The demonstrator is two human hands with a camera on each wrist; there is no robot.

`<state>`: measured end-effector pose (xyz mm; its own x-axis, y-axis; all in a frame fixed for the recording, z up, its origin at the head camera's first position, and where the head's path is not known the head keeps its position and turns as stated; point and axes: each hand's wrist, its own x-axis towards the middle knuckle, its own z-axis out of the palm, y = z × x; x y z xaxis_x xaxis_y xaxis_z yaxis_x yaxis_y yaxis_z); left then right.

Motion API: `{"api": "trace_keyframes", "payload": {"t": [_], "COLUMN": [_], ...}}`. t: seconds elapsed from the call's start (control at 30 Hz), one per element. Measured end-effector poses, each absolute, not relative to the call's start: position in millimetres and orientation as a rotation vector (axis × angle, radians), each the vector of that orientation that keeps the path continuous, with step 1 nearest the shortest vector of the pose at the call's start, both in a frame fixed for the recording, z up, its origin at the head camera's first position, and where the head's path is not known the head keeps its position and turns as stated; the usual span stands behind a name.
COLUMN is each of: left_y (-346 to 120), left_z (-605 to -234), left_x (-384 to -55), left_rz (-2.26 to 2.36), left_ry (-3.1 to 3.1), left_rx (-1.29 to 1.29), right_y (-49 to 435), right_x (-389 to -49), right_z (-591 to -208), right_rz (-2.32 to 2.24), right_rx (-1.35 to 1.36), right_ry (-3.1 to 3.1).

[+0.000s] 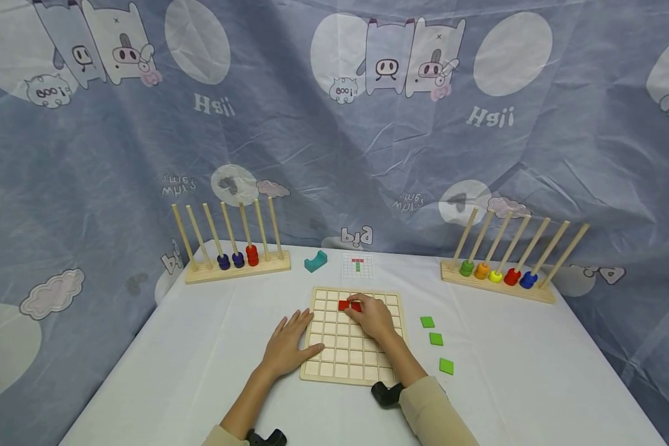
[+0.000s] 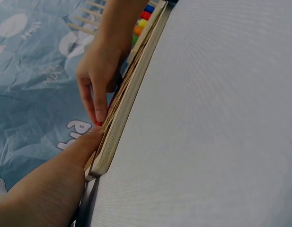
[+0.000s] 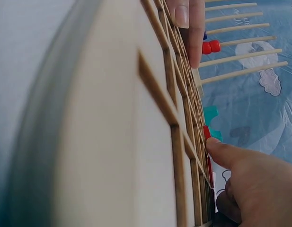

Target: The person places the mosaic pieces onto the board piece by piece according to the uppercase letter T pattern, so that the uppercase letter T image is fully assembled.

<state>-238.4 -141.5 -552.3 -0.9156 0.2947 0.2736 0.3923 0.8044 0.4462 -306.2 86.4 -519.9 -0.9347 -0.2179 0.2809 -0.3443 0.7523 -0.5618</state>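
A square wooden grid board (image 1: 342,370) lies on the table. Near its far edge, a red tile (image 1: 342,305) sits in the grid. Just right of it, my right hand (image 1: 372,316) pinches another red tile (image 1: 357,306) at the board's surface, thumb and fingertips on it. My left hand (image 1: 287,347) rests on the left side of the board with its fingers spread and the thumb (image 2: 84,145) over the frame. In the right wrist view, the right thumb (image 3: 221,150) touches red, and the palm side is hidden.
Green tiles (image 1: 436,339) lie right of the board. Behind it are a small card (image 1: 358,266) with a red and green T pattern and a teal curved block (image 1: 315,261). Peg racks with coloured beads stand at back left (image 1: 236,272) and back right (image 1: 498,288).
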Motion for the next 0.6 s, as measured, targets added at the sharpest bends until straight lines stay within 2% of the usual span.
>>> {"api": "trace_keyframes", "payload": {"t": [0.6], "left_y": [-141.9], "left_z": [-552.8], "left_x": [-239.1], "left_rz": [-0.758], "left_ry": [-2.799], "left_rx": [-0.539], "right_y": [86.5], "right_x": [-307.8], "right_z": [-521.5], "right_rz": [0.912], "right_rx": [0.438], "right_ry": [-2.790]}}
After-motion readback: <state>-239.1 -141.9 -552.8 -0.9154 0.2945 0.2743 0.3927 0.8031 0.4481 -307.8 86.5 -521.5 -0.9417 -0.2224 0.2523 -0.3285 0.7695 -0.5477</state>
